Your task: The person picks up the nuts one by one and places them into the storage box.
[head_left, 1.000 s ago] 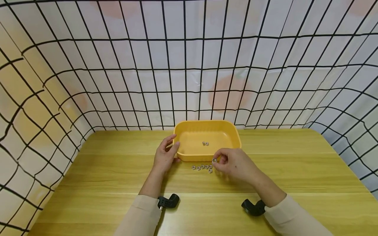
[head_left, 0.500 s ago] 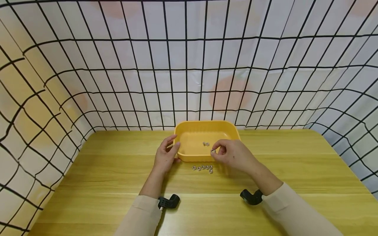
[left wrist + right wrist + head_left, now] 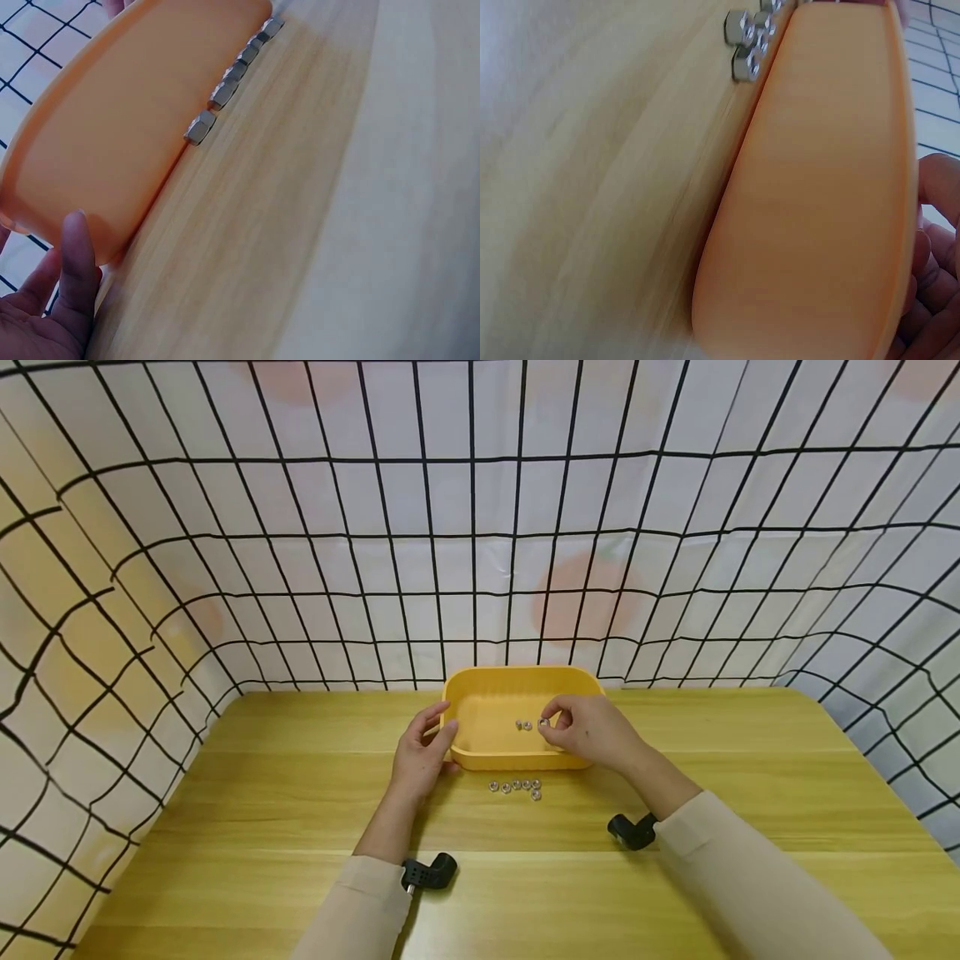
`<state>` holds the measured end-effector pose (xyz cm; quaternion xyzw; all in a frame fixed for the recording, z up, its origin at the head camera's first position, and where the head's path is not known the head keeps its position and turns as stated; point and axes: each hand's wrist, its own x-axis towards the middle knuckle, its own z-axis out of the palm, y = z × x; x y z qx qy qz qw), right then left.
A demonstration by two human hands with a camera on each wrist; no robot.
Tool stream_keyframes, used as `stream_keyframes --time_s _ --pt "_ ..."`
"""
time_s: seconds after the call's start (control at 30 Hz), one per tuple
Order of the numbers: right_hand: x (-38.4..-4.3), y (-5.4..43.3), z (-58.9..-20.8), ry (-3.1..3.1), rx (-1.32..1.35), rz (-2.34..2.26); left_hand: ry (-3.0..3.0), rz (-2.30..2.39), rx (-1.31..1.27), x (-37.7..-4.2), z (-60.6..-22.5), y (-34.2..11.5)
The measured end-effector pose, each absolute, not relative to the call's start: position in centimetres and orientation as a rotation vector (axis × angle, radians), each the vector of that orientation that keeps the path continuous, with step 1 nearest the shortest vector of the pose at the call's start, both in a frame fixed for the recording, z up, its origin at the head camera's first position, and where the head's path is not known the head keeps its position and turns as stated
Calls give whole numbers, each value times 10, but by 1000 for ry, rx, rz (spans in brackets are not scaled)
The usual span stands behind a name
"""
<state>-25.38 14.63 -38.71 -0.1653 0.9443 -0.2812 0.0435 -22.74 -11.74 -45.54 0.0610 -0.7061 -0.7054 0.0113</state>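
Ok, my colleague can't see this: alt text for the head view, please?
The right hand pinches a metal nut over a yellow tray while the left hand touches its left end. Two nuts lie inside; six nuts sit on the wooden table in front.

Six silvery nuts [image 3: 517, 785] lie before a yellow tray [image 3: 517, 762], two nuts [image 3: 527, 726] inside it, another nut [image 3: 543, 723] pinched beside them.
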Motion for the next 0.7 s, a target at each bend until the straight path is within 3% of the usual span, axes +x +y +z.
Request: stream_keyframes --time_s 0.7 --pt "-288 143 -396 2886 -492 -804 -2194 -2201 182 -227 -455 -118"
